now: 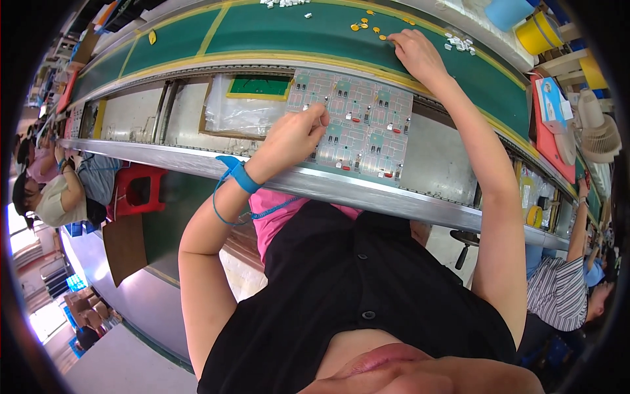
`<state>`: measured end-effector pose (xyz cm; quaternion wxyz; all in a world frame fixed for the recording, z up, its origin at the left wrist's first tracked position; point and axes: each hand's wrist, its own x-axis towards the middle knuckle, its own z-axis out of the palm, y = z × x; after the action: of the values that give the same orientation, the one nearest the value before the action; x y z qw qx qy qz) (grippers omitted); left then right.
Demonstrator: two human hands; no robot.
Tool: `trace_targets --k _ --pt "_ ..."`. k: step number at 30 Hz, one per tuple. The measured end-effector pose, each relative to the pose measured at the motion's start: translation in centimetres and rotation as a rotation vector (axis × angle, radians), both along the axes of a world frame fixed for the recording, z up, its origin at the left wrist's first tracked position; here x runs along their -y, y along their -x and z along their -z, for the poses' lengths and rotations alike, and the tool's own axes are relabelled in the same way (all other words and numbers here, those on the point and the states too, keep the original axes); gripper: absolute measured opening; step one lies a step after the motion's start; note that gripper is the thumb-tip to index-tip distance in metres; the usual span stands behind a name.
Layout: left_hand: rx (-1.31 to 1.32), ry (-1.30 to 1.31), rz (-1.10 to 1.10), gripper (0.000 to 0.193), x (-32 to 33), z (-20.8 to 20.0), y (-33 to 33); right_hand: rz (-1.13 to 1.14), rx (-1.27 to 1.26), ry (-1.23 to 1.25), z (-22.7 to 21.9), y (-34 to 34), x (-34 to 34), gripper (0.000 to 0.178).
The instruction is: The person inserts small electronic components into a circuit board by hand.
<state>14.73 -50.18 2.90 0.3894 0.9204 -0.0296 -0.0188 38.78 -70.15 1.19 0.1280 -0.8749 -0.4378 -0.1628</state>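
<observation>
A printed circuit board panel (367, 134), pale with repeated patterns and small black, white and red parts, lies across the conveyor rails in front of me. Over its left side is my left hand (295, 134), fingers curled in and thumb pressed to them; whatever they may hold is too small to make out. My right hand (419, 56) reaches past the rails to the green bench strip. Its fingertips are pinched at a yellow disc-shaped component (382, 37). Several more yellow disc components (356, 27) are scattered just beside it.
Small white parts lie in one pile (461, 43) right of my right hand and another pile (283, 2) at the far edge. A metal rail (354, 187) runs along the near side. My blue wrist strap (244, 177) trails a coiled cord. Co-workers sit at both sides.
</observation>
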Motion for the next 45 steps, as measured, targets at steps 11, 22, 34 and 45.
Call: trace_targets --k 11,22,34,45 --pt "0.006 -0.385 0.15 0.01 1.4 -1.3 -0.4 -0.379 -0.859 -0.077 -4.6 10.4 1.7 0.009" --pt "0.022 -0.294 0.113 0.01 1.2 -1.1 -0.2 -0.459 -0.686 0.081 -2.0 12.7 2.1 0.009" --pt "0.054 -0.218 0.114 0.013 0.6 -0.7 -0.3 -0.757 -0.353 0.14 -3.1 12.3 1.7 0.013" --pt "0.058 -0.053 0.033 0.018 -4.4 -2.0 -8.0 -0.808 -0.501 0.023 -1.5 11.4 1.9 0.012"
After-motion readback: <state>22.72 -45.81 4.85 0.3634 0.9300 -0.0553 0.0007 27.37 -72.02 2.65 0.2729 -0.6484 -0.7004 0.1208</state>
